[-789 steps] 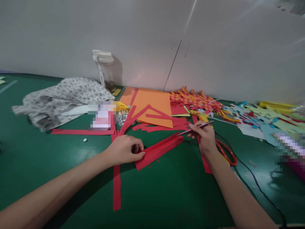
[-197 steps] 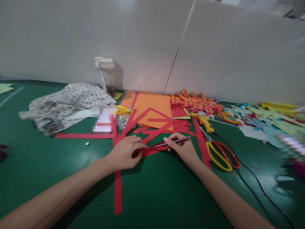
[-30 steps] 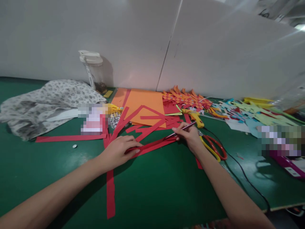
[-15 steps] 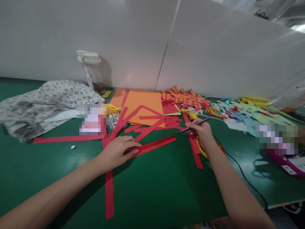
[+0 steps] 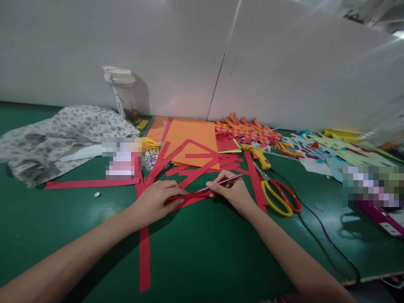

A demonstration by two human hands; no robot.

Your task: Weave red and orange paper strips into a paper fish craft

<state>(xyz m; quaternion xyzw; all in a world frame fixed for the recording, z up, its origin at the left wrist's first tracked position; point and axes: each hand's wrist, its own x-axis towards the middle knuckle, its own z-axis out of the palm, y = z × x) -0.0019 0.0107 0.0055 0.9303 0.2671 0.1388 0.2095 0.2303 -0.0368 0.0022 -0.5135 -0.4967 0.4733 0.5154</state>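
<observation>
Near the middle of the green table, my left hand (image 5: 158, 202) pinches the left end of a folded red paper strip (image 5: 192, 201). My right hand (image 5: 229, 191) is closed around a thin dark pen-like tool (image 5: 232, 179), whose tip end lies along the fold of that strip. The right fingers touch or nearly touch the strip's right part. Behind both hands, more red strips (image 5: 202, 172) are piled in front of and over orange paper sheets (image 5: 192, 132). Another long red strip (image 5: 145, 261) runs from under my left wrist toward the front.
Scissors (image 5: 277, 198) with yellow and red handles and a yellow glue gun (image 5: 260, 158) lie right of my right hand; a black cord (image 5: 325, 235) runs frontward. A patterned cloth (image 5: 69, 134), a clear bottle (image 5: 124, 94) and colourful paper scraps (image 5: 334, 147) lie farther out.
My right hand has moved left with the tool, from beyond the strip's right end onto the strip, uncovering the scissors. My left hand has stayed in place.
</observation>
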